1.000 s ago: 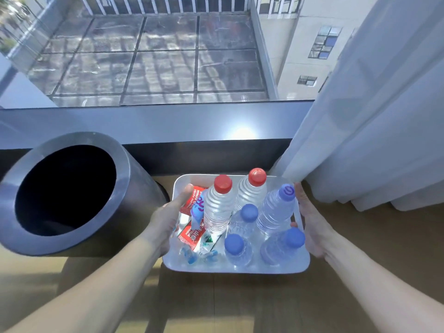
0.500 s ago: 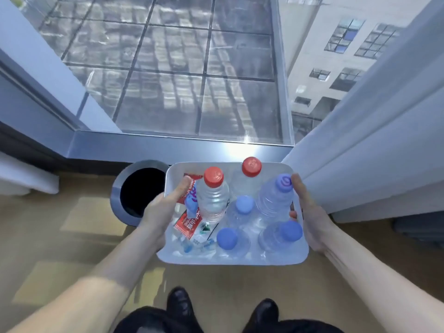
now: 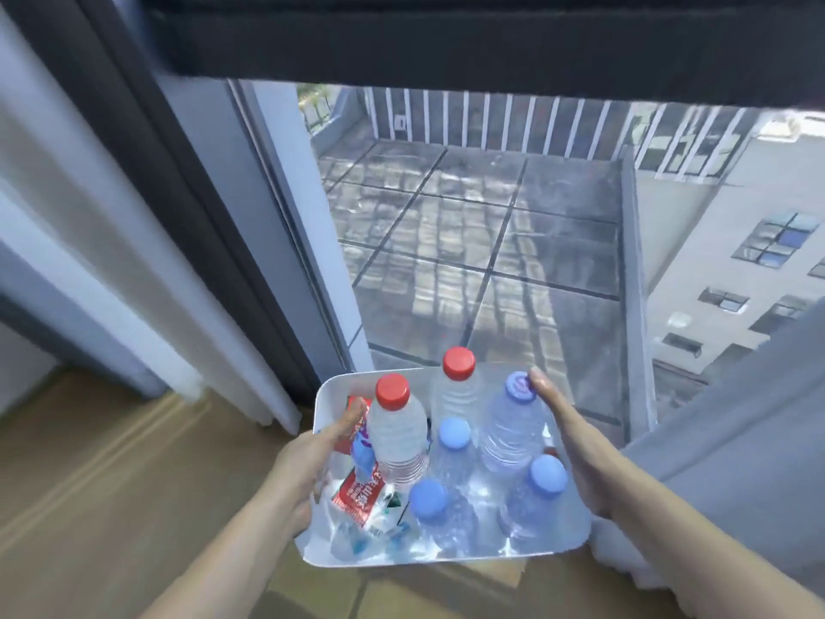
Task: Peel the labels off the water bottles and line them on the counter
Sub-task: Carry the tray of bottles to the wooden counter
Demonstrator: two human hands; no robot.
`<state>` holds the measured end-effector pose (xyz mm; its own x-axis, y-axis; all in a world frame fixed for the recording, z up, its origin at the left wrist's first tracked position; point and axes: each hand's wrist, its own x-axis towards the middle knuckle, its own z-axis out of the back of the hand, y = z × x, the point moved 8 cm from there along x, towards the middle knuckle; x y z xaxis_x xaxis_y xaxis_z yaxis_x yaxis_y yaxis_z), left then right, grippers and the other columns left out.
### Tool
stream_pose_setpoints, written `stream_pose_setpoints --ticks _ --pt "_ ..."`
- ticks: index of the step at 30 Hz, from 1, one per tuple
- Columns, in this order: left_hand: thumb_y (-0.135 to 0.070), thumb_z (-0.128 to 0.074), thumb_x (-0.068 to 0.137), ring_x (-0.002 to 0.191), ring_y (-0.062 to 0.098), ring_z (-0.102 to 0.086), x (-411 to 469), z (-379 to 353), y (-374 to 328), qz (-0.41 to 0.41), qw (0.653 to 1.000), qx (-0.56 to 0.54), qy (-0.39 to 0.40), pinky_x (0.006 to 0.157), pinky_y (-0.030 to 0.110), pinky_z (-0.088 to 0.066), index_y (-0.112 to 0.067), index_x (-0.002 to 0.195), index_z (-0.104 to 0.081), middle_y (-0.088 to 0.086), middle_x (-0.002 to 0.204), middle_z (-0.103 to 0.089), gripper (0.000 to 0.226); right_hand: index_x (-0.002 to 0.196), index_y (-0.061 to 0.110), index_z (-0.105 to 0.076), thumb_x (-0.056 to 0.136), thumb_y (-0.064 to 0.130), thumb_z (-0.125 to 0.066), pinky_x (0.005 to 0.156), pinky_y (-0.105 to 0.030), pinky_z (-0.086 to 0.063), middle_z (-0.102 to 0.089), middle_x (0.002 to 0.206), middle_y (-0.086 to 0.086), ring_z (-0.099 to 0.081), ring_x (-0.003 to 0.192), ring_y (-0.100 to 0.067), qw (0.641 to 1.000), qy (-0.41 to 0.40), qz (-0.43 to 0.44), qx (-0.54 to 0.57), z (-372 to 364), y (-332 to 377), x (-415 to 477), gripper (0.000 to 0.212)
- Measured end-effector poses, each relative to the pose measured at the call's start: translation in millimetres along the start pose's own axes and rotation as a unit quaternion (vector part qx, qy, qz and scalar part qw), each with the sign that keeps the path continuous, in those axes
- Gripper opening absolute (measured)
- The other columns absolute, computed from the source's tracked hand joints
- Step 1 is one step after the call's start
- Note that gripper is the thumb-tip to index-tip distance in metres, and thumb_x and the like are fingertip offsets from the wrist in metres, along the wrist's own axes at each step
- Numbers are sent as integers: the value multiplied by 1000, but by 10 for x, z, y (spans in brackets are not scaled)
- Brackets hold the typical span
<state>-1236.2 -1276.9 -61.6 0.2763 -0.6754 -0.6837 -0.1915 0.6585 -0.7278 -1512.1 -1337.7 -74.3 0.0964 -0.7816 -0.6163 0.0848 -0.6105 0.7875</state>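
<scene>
Crowded tray (image 3: 446, 559): six upright bottles (image 3: 397, 435), slim gaps only. Blocked left by curtain (image 3: 134, 261), far by window glass (image 3: 468, 243); open floor (image 3: 111, 484) near left.

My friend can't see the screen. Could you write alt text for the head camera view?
A person holds a white tray of six upright water bottles, left hand and right hand gripping its sides. Two have red caps, four blue; red labels lie at the tray's left. Beyond, a window overlooks a tiled rooftop.
</scene>
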Motion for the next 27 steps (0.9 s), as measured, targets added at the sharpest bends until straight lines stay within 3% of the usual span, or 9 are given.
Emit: stream_pose_setpoints --ticks 2,4,5,10,14,17,19,22,27 --pt "-58 -75 61 69 23 -64 -250 316 -155 -8 999 -12 -50 72 33 -52 -10 74 -67 21 101 -73 50 111 53 -56 45 90 -55 104 -37 -35 -51 128 16 -55 105 -12 999 45 15 -12 -293 273 -121 75" --pt "-57 -74 61 62 21 -61 -449 576 -262 -17 996 -36 -78 63 32 -51 -11 73 -67 13 80 -74 47 130 48 -47 44 91 -56 112 -44 -28 -40 145 15 -48 123 -18 995 93 29 -26 -604 480 -127 96" --pt "-58 -75 58 67 22 -63 -543 714 -301 -18 994 -52 -91 63 32 -49 -11 76 -68 11 79 -74 50 134 45 -43 39 92 -57 113 -48 -27 -36 150 11 -44 130 -21 992 112 28 -42 -770 564 -132 107" --pt "-62 -86 36 110 36 -62 -1020 1534 -201 -11 981 -122 -150 103 51 -43 -9 93 -74 16 106 -72 79 138 40 -41 33 93 -57 112 -52 -28 -34 153 7 -44 131 -25 970 198 64 -125 -1672 942 -333 118" --pt "-63 -72 57 102 34 -62 -1576 1987 -55 -12 973 -134 -190 103 49 -44 -8 92 -65 19 114 -66 66 137 39 -42 46 89 -56 110 -44 -28 -34 153 6 -39 135 -23 943 272 65 -181 -2399 1027 -606 105" --pt "-65 -78 48 87 28 -69 -1886 2440 117 -47 950 -177 -251 89 41 -51 -10 85 -70 15 99 -74 66 118 38 -62 36 93 -57 109 -48 -34 -62 129 2 -56 118 -27 909 341 44 -236 -2953 887 -806 98" --pt "-73 -78 28 104 33 -65 -2111 2701 278 -32 937 -180 -299 100 48 -46 -15 88 -72 15 107 -73 84 113 34 -66 36 91 -59 108 -48 -36 -69 118 -1 -61 112 -29 887 385 40 -253 -3313 791 -1002 97" --pt "-70 -73 53 115 33 -57 -2489 2989 491 -11 921 -201 -332 110 49 -35 -10 89 -70 15 113 -68 70 114 31 -67 32 90 -63 108 -49 -37 -69 119 -5 -61 113 -32 862 424 33 -277 -3841 626 -1206 101" --pt "-65 -82 41 117 32 -54 -2858 3714 995 -6 880 -280 -385 106 48 -41 -16 100 -68 11 117 -66 78 109 37 -67 45 89 -58 109 -52 -36 -73 109 -1 -62 113 -32 814 476 52 -329 -4805 334 -1632 83"
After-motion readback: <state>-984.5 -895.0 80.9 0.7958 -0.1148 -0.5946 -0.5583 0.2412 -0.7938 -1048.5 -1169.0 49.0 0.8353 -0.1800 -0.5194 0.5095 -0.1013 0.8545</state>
